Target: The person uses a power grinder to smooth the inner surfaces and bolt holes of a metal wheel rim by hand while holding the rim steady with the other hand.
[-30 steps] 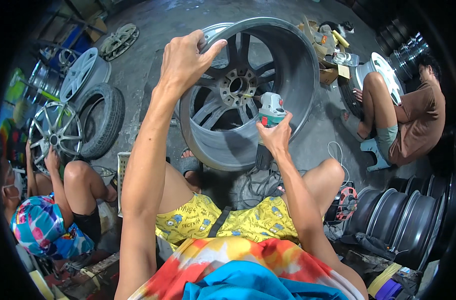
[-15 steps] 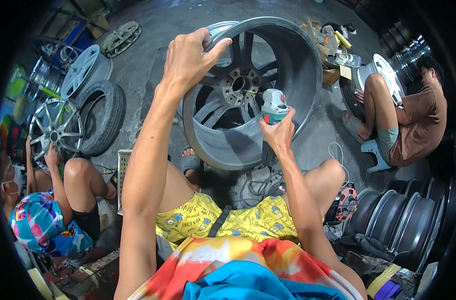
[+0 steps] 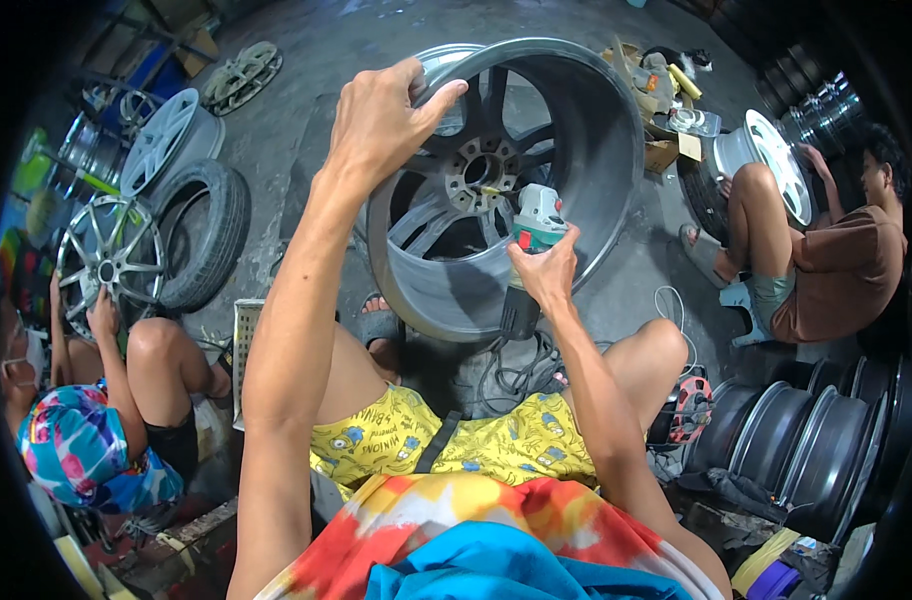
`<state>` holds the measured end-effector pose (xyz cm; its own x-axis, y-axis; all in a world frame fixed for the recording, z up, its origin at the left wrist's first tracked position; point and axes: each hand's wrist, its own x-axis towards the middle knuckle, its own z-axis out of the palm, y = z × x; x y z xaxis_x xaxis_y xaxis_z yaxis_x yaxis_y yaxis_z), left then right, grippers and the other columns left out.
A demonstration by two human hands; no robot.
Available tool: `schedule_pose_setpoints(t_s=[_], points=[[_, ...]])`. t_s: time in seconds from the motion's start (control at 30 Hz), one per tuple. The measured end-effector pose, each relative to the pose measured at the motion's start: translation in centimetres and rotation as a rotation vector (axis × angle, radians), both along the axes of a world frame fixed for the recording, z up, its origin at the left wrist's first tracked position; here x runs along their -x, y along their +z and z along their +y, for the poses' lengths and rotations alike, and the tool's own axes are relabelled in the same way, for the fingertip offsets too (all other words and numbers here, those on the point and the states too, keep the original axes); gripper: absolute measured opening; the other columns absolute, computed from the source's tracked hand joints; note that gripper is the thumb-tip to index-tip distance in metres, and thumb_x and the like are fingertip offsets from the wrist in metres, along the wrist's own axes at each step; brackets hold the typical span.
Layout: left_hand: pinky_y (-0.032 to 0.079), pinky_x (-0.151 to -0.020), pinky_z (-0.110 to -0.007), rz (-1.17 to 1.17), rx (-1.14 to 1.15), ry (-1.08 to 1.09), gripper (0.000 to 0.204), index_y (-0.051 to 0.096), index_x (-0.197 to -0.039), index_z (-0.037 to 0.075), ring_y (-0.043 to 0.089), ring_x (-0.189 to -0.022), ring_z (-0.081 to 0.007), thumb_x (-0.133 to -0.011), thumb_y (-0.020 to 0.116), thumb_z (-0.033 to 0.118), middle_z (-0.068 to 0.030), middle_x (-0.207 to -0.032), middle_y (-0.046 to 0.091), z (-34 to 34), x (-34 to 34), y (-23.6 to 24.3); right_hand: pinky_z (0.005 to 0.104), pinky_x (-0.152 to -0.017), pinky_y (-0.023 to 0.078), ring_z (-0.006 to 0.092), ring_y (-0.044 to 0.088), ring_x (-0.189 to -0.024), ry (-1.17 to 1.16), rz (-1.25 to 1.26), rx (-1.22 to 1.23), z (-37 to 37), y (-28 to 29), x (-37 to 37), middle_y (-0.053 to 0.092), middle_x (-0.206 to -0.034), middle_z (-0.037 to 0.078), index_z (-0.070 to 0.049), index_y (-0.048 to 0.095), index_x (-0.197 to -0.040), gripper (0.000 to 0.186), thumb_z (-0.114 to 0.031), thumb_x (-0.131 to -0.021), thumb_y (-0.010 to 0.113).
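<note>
A large grey alloy wheel rim (image 3: 608,112) stands before me, its hollow barrel facing me and its spokes deep inside. My left hand (image 3: 384,112) grips its upper left edge, fingers curled over the lip and thumb stretched along it. In my right hand (image 3: 548,268) is a power grinder (image 3: 541,210) with a grey head, teal body, red button and dark lower end. It is inside the barrel. Its thin bit with a yellowish tip points left toward the hub (image 3: 483,172); whether it touches the metal, I cannot tell.
At left, a person (image 3: 96,430) holds a multi-spoke wheel (image 3: 109,268) beside a black tire (image 3: 231,225). To the right, another person (image 3: 841,260) sits by a white wheel (image 3: 771,155). Dark rims (image 3: 776,430) stand lower right; cables (image 3: 526,372) lie under my legs.
My right hand has moved the grinder slightly left and down. My left hand stays on the rim. The person at right has raised an arm to the white wheel.
</note>
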<state>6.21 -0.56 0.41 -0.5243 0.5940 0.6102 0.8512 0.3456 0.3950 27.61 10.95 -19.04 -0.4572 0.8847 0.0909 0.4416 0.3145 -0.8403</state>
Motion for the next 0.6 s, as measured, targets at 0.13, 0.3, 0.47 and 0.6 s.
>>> schedule_pose_setpoints(t_s=[0.13, 0.3, 0.47, 0.6], points=[[0.042, -0.052, -0.037, -0.030, 0.033, 0.012, 0.058, 0.059, -0.069, 0.000, 0.047, -0.049, -0.0224, -0.090, 0.078, 0.050, -0.0094, -0.053, 0.052, -0.2, -0.1, 0.2, 0.0505, -0.088, 0.055, 0.0480, 0.070, -0.098, -0.003, 0.011, -0.054, 1.0, -0.2, 0.0, 0.070, -0.104, 0.031, 0.002, 0.037, -0.131, 0.083, -0.020, -0.070, 0.088], [0.042, -0.053, -0.037, -0.038, 0.004, -0.019, 0.059, 0.059, -0.070, 0.000, 0.047, -0.049, -0.0229, -0.090, 0.076, 0.052, -0.0092, -0.053, 0.050, -0.1, -0.4, 0.1, 0.0491, -0.087, 0.056, 0.0471, 0.071, -0.097, -0.052, 0.040, -0.116, 2.5, 0.2, -0.7, 0.070, -0.104, 0.030, 0.003, 0.040, -0.129, 0.081, -0.024, -0.070, 0.088], [0.041, -0.052, -0.037, -0.028, 0.025, 0.012, 0.059, 0.059, -0.069, 0.000, 0.045, -0.050, -0.0214, -0.091, 0.076, 0.053, -0.0083, -0.052, 0.049, -0.4, 0.2, 0.2, 0.0475, -0.095, 0.053, 0.0443, 0.069, -0.107, -0.084, -0.063, 0.153, 1.2, -2.1, -1.4, 0.068, -0.114, 0.031, 0.007, 0.041, -0.135, 0.095, -0.037, -0.066, 0.090], [0.040, -0.052, -0.037, -0.056, 0.027, 0.016, 0.060, 0.057, -0.067, 0.000, 0.043, -0.050, -0.0196, -0.091, 0.076, 0.052, -0.0074, -0.052, 0.047, 0.0, 0.1, 0.5, 0.0385, -0.088, 0.055, 0.0276, 0.067, -0.100, -0.111, 0.028, 0.381, 2.8, -6.3, -0.8, 0.066, -0.113, 0.018, 0.007, 0.049, -0.128, 0.085, -0.033, -0.066, 0.092]])
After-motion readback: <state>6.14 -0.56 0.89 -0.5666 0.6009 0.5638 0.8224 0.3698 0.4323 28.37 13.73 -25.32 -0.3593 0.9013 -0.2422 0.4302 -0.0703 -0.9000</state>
